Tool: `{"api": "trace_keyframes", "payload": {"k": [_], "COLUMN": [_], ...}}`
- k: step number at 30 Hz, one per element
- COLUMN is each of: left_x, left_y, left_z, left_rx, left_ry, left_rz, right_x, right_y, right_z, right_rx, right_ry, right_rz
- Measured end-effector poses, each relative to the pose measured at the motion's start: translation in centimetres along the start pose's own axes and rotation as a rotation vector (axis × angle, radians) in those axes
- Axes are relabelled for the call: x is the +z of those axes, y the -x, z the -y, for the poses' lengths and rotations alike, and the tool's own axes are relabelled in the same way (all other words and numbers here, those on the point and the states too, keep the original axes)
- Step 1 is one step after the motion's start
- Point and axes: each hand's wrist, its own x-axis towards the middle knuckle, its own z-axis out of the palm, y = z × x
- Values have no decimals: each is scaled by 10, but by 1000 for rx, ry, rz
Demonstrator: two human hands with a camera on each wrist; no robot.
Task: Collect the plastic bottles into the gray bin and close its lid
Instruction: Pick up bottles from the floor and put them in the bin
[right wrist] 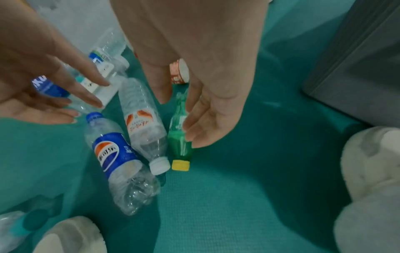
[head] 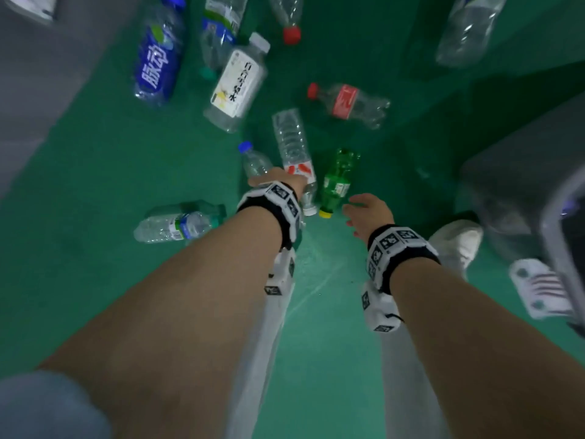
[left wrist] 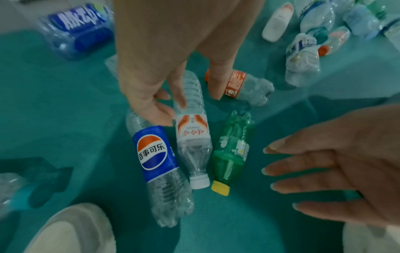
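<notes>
Three bottles lie side by side on the green floor: a clear one with a blue Pepsi label [left wrist: 155,154], a clear one with a white cap [left wrist: 192,137] and a green one with a yellow cap [left wrist: 231,150]. My left hand [left wrist: 186,102] hovers over the first two with fingers spread and relaxed; I cannot tell whether its fingertips touch the Pepsi bottle [head: 253,160]. Just right of the green bottle [head: 337,182], my right hand [head: 357,210] is open, its fingers [right wrist: 201,130] next to that bottle [right wrist: 179,145]. The gray bin [head: 522,191] stands at the right.
Several more bottles lie farther out, among them a blue-labelled one [head: 158,58], a white-labelled one [head: 237,83] and a red-capped one [head: 348,103]. Another bottle [head: 177,223] lies to the left. My white shoe [head: 456,242] is beside the bin. A grey surface [head: 31,90] borders the left.
</notes>
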Motion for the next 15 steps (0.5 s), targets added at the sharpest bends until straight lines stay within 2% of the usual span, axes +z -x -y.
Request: {"api": "trace_keyframes", "payload": {"k": [6, 8, 11, 15], "left_x": [23, 33, 48, 59], "left_y": [-55, -69, -77, -79], "left_z": [-4, -3, -7, -15], "left_rx": [37, 36, 74, 124], "left_ry": [-71, -63, -23, -51], "left_rz": [-133, -122, -141, -184], "right_x": [41, 50, 57, 54], "right_y": [-49, -63, -77, -80], "right_z": [10, 10, 5, 3], "right_rx": [-16, 7, -4, -40], "right_ry": [-18, -54, -90, -99], "right_rz": [-205, -240, -242, -174]}}
